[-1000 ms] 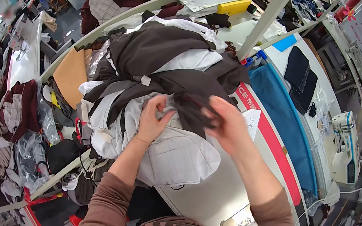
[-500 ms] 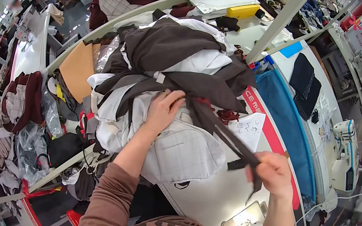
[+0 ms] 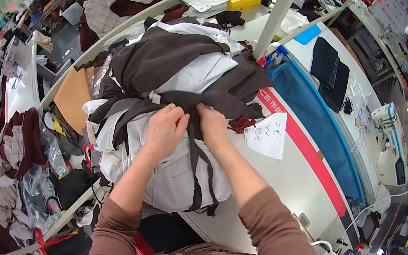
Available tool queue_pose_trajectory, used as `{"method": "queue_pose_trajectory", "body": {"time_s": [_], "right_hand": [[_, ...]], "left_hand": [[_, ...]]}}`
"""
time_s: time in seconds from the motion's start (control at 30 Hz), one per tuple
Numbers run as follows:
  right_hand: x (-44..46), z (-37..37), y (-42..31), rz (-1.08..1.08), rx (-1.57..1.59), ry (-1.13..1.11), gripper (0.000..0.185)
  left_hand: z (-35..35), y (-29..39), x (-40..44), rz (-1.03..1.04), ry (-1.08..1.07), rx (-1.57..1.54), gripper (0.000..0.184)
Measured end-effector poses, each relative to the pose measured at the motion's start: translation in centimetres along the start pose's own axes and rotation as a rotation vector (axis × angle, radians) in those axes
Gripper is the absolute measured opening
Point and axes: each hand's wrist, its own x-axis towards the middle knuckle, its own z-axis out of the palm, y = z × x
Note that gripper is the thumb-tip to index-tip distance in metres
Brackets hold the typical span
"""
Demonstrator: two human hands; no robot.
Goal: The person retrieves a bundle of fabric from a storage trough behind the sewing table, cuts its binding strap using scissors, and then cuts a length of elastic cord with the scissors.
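Observation:
A large bundle of dark brown cloth (image 3: 167, 57) and white garments (image 3: 168, 167) lies piled in front of me, cinched across its middle by a dark band. My left hand (image 3: 167, 126) rests at that band, fingers curled and closed on the dark cloth. Right beside it, my right hand (image 3: 212, 125) has its fingertips tucked into the dark fabric strip (image 3: 196, 142), closed on it. The strip's loose ends (image 3: 198, 180) hang down over the pale checked cloth. What exactly lies between my fingertips is partly hidden.
Right of the bundle lies a paper with handwriting (image 3: 268, 135) on the white table (image 3: 258, 189), near dark red threads (image 3: 241, 125). A blue cloth trough (image 3: 316, 124), a metal post (image 3: 277, 21) and a sewing machine (image 3: 390, 146) stand beyond. Bagged garments (image 3: 39, 192) hang at left.
My right hand has come from the far right, where it held the strip stretched out, back to the bundle beside my left hand. The strip's ends now hang down. The view has shifted slightly.

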Motion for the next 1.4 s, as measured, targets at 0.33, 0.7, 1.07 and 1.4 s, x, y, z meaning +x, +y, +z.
{"method": "queue_pose_trajectory", "body": {"time_s": [0.33,0.7,1.07,1.4], "right_hand": [[-4.8,-0.2,2.1,0.133,-0.157,0.269,0.010],[-31.8,-5.0,-1.3,0.026,0.013,0.167,0.017],[-56.3,-17.8,8.4,1.182,-0.363,0.713,0.016],[-78.1,-26.2,15.3,1.804,-0.652,1.100,0.026]], "left_hand": [[0.2,0.2,1.2,0.212,-0.014,0.289,0.019],[0.9,-3.6,6.2,0.178,-0.503,0.470,0.048],[-1.4,-5.5,10.9,0.093,-0.858,0.399,0.043],[-1.0,-10.0,10.1,0.438,-0.630,0.481,0.035]]}}
